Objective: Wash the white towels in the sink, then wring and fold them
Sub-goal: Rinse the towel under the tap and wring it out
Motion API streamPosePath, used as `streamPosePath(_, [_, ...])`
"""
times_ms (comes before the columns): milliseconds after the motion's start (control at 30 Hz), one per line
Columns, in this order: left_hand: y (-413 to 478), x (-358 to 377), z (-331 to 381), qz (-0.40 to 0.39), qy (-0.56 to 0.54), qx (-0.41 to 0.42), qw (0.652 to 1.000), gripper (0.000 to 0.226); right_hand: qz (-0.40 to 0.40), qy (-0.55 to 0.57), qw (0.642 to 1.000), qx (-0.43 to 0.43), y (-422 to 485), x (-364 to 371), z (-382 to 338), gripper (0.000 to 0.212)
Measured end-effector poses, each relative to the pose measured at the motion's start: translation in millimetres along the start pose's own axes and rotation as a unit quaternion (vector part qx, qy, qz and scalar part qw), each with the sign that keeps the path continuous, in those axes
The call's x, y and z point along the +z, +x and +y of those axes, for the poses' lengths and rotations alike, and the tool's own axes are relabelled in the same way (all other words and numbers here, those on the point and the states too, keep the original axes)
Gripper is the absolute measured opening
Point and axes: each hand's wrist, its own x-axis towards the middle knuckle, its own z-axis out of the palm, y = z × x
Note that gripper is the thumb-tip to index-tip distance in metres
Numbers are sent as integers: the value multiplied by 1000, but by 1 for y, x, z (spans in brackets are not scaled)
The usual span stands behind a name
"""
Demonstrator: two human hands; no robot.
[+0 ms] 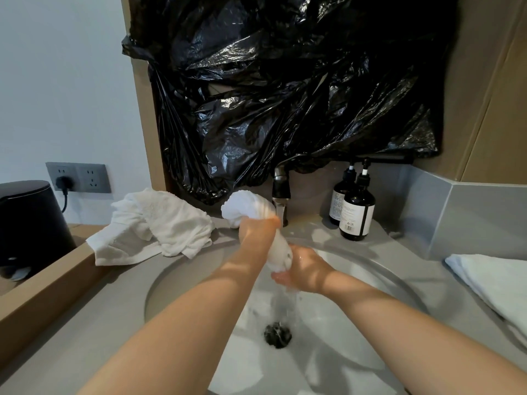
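A wet white towel [281, 250] is twisted into a rope over the round sink [379, 269]. My left hand [256, 230] grips its upper part, with a bunched end [245, 208] sticking out above the fist. My right hand [302, 269] grips the lower end. Water streams from that end down toward the drain [278, 334]. A crumpled white towel [159, 228] lies on the counter left of the sink. A folded white towel [496, 283] lies on the counter at the right.
The faucet [281, 192] stands behind my hands. Two dark pump bottles [353, 209] stand on the counter right of it. Black plastic sheeting [285, 89] covers the wall above. A black appliance [28, 220] and a wall socket [77, 178] are at the left.
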Motion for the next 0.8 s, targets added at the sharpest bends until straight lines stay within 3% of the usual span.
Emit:
streamPosePath(67, [-2, -3, -5, -36, 60, 4, 998, 28, -80, -65, 995, 12, -12, -8, -1, 44])
streamPosePath(133, [-8, -10, -8, -59, 156, 24, 986, 26, -193, -204, 959, 40, -22, -12, -6, 55])
streamPosePath(200, [-8, -21, -8, -100, 234, 43, 966, 25, -282, -271, 919, 57, -26, -13, -9, 68])
streamPosePath(300, [-14, -43, 4, -175, 408, 82, 893, 28, -299, -299, 905, 56, -26, -19, -10, 59])
streamPosePath(400, [-15, -53, 10, -195, 550, 131, 801, 29, -227, -323, 917, 63, -19, -37, -2, 25])
streamPosePath(467, [-12, -55, 11, -185, 573, 178, 778, 20, -125, -338, 930, 77, -13, -50, 10, 12])
streamPosePath(533, [-10, -57, 15, -201, 558, 207, 778, 14, 3, -286, 954, 87, -10, -58, 23, 17])
streamPosePath(633, [-10, -59, 22, -264, 560, 201, 759, 12, 166, -97, 980, 60, -9, -60, 31, 22])
streamPosePath(733, [-15, -56, 23, -304, 621, 209, 692, 13, 207, 32, 978, 6, -6, -55, 30, 20])
streamPosePath(800, [-15, -55, 21, -294, 619, 248, 685, 17, 215, 81, 973, -23, -4, -52, 25, 20])
